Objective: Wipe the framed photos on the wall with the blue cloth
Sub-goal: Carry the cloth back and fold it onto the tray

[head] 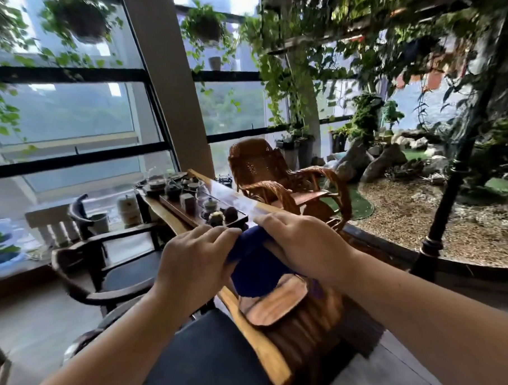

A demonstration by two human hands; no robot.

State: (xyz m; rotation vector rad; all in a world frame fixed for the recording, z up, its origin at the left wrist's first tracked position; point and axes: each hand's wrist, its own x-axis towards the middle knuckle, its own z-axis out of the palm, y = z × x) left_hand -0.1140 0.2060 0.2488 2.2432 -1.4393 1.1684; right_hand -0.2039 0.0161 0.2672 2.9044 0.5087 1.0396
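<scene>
1. Sunroom w/ big black-framed windows [69, 119] at left and back, hanging plants [204, 25] overhead, vines across top right; much of it motion-blurred.
2. Right side: indoor rock garden w/ gravel bed [422, 214] and boulders, a black post [448, 192] at its curved edge.
3. Long wooden tea table [259, 346] runs from near the person toward the windows; tea set [185, 189] on a tray at its far half.
4. Wicker rocking chair [263, 168] beyond the table, on the right; dark wooden armchair [113, 256] on the left.
5. Small wooden slab [275, 302] lies on the table's near end, just under the hands.
6. Blue cloth [256, 262] is up off the table, bunched betw. both hands, hanging down toward the slab.
7. Left hand [194, 262]: fingers curled, pinching the cloth's left edge.
8. Right hand [304, 245]: closed over the cloth's top right, fingers pointing left.
9. No framed photos in view.
</scene>
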